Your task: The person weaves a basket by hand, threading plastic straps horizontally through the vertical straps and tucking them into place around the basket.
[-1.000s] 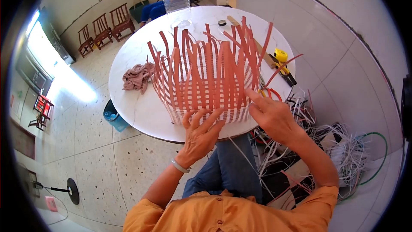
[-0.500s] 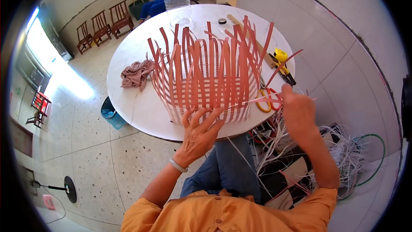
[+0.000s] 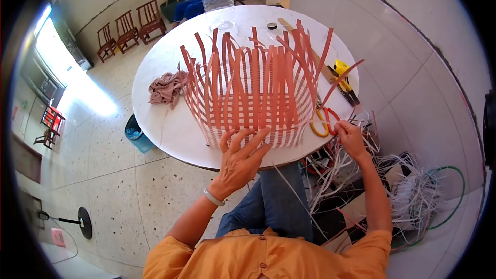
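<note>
A half-woven basket [image 3: 258, 108] of red-brown upright strips and pale cross strips stands near the table's front edge. My left hand [image 3: 240, 157] is at its near wall, fingers apart and bent, fingertips gripping the top of the woven band. To the right, my right hand [image 3: 351, 137] is closed in a pinch on a thin pale strip [image 3: 326, 122], which runs from the basket wall. Scissors [image 3: 320, 123] with yellow and red handles lie between the basket and my right hand. Loose upright strip ends splay above the weave.
The round white table [image 3: 160, 132] also holds a crumpled cloth [image 3: 168, 89], a clear jug [image 3: 217, 0], a small lidded jar [image 3: 272, 27], a wooden strip [image 3: 325, 70] and a yellow tape measure [image 3: 341, 67]. Tangled white strips [image 3: 416, 199] lie right. A person [image 3: 191, 8] sits behind.
My right hand has come down and slightly left, nearer to the scissors, still pinching the strip. My left hand keeps its place on the basket. The view has shifted slightly.
</note>
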### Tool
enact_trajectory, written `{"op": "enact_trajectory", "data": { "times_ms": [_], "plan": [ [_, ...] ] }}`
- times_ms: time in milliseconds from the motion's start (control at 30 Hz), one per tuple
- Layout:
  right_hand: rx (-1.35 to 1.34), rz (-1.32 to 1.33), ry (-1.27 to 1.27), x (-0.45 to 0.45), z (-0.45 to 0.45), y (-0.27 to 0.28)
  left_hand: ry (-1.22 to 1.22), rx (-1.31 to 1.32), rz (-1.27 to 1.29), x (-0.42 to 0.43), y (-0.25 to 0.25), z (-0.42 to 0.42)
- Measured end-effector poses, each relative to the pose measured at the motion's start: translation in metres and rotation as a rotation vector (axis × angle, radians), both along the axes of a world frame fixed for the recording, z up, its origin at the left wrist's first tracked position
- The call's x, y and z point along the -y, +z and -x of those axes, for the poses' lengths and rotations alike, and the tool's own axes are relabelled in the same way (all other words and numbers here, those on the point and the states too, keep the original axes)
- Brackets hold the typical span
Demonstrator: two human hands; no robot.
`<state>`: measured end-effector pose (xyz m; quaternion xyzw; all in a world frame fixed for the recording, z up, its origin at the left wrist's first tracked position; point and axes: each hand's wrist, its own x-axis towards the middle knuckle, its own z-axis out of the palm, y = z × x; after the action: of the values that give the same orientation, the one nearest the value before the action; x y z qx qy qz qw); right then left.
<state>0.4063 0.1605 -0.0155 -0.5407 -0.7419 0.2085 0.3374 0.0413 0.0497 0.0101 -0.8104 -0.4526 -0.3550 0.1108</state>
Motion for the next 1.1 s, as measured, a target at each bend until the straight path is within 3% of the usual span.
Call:
{"op": "enact_trajectory", "data": {
  "times_ms": [67,133,200,267,367,800,1000,1067,1100],
  "plan": [
    [0.114,0.098,-0.039,0.009,0.01,0.007,-0.002,0.001,-0.008,0.0,-0.001,0.001],
    [0.318,-0.53,-0.138,0.024,0.035,0.02,-0.004,0.003,-0.017,-0.001,-0.001,0.001],
    [0.383,-0.509,-0.106,0.047,0.059,0.047,-0.003,0.015,-0.011,0.0,-0.001,0.0],
    [0.38,-0.749,-0.029,0.065,0.085,0.063,0.004,0.01,-0.011,0.0,-0.001,-0.001],
    [0.197,-0.628,0.176,0.075,0.104,0.067,-0.001,0.015,-0.019,-0.001,-0.001,-0.001],
    [0.204,-0.483,0.175,0.084,0.118,0.062,-0.016,0.021,-0.068,-0.002,-0.001,0.002],
    [-0.183,-0.34,0.221,0.107,0.148,0.057,0.102,0.155,-0.132,0.004,0.002,0.019],
    [-0.393,-0.017,0.247,0.109,0.159,0.054,0.133,0.118,-0.153,0.005,0.004,0.022],
    [-0.408,-0.024,0.258,0.107,0.162,0.054,0.149,0.09,-0.161,0.006,0.004,0.024]
  ]
}}
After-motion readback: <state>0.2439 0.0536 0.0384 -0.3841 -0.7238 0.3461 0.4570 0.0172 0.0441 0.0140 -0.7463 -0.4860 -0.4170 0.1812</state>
